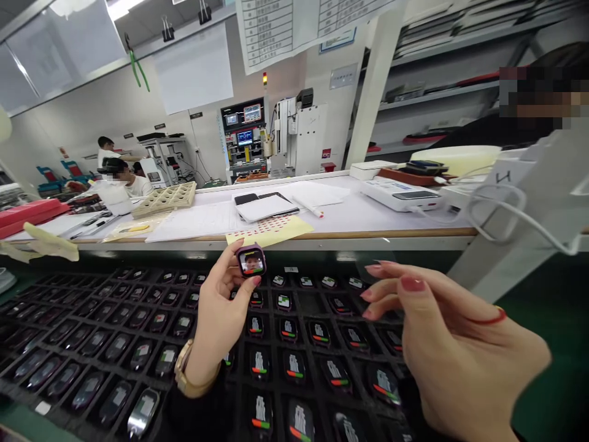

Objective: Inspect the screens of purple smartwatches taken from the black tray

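My left hand [227,304] grips a small smartwatch case [251,260] with a purplish frame and no strap, held between thumb and fingers. Its lit screen faces me, showing a picture and coloured bars. My right hand [451,331] hovers to the right, fingers stretched and apart, with nothing clearly visible in it. A faint see-through shape shows near its fingertips; I cannot make out what it is. Below both hands lies a black compartment tray [309,304] with many watch cases, such as this lit watch [294,366], one per slot.
Behind the tray runs a white bench shelf [202,224] with papers, a yellow sticker sheet [271,230], a phone [246,199] and a white device [400,195]. A pale moulded tray [165,199] stands left. A slanted post [519,202] with a white cable rises at right. Other people sit beyond.
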The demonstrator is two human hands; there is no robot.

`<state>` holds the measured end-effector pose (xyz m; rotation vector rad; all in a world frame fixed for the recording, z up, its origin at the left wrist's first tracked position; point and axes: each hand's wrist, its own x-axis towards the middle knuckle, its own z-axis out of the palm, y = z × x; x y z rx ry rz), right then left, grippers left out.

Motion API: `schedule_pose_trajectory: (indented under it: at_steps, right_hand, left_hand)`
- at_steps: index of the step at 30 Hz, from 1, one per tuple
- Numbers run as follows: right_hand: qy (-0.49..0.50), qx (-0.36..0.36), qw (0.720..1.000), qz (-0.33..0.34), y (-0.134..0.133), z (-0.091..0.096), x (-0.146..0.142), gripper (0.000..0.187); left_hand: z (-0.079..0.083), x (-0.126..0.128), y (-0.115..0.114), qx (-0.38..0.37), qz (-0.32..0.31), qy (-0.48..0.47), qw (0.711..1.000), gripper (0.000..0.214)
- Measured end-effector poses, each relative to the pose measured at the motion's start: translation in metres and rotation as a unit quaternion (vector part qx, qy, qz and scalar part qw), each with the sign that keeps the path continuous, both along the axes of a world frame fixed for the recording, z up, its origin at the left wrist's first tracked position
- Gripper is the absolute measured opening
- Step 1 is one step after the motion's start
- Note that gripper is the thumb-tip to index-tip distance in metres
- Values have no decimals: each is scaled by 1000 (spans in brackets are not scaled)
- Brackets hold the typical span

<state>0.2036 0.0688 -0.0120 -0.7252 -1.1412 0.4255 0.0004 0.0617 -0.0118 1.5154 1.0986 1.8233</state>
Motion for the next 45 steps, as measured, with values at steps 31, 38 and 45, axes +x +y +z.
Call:
schedule_pose_trajectory:
  at_steps: [31,38,45]
  right_hand:
    - [-86,-83,983,138,2,-6,19,17]
    - [-69,-71,985,143,-7,3,21,16]
    - [-67,-71,985,146,-10,3,26,19]
  left_hand:
    - [71,-4,-8,101,35,46,993,59]
    - [96,6,-17,124,25,100,987,57]
    - [111,7,-28,128,44,124,983,57]
